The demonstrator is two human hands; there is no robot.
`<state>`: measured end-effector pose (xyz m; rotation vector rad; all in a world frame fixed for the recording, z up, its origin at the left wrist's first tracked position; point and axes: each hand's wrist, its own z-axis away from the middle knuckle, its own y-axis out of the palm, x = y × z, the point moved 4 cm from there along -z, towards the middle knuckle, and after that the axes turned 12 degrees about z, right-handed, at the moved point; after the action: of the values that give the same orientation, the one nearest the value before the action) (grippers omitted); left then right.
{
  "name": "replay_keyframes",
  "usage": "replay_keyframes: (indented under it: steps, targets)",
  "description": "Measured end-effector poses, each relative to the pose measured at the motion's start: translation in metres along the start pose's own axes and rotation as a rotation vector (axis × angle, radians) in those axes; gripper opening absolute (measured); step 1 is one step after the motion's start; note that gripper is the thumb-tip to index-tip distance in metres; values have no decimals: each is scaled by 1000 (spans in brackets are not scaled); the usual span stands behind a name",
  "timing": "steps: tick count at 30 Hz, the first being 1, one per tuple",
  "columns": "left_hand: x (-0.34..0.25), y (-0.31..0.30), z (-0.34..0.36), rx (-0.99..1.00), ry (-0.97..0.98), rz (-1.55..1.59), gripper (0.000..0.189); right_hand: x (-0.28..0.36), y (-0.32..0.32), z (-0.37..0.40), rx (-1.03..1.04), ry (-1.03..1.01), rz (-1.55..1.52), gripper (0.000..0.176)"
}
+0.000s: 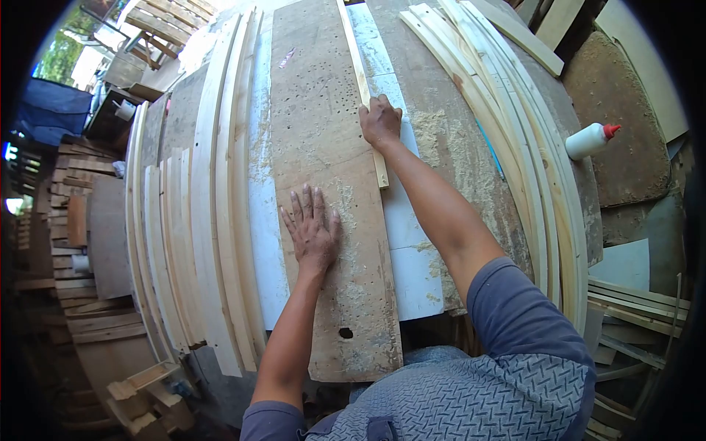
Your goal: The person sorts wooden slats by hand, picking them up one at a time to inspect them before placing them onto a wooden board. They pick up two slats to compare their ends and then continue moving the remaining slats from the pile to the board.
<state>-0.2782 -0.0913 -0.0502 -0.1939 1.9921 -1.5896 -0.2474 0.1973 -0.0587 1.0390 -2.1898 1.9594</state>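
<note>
L hand (312,231) flat, fingers spread, on board (316,110). R hand (381,121) on thin strip (357,59), can't tell if gripping. Strip along board's R edge, long axis pointing away from person.

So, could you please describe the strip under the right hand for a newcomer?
Find the worn brown board down the middle of the bench, with the left hand flat on it. Along its right edge lies a slim pale strip under the right hand. Unlike the slats bundled either side, it lies alone.
</note>
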Motion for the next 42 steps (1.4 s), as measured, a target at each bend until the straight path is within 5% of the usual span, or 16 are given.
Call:
replay_keyframes:
  steps: [27,35,39,42]
  targets:
    - [7,-6,-7,66,-49,23,70,17,45,-181,10,-7,87,47]
    - [14,-2,-3,54,-43,45,70,16,9,-156,166,77,134,43]
    - [13,-1,0,46,-43,44,71,-17,-6,-121,359,254,31,38]
    - [15,0,1,12,-24,67,70,-66,2,-100,289,349,-103,43]
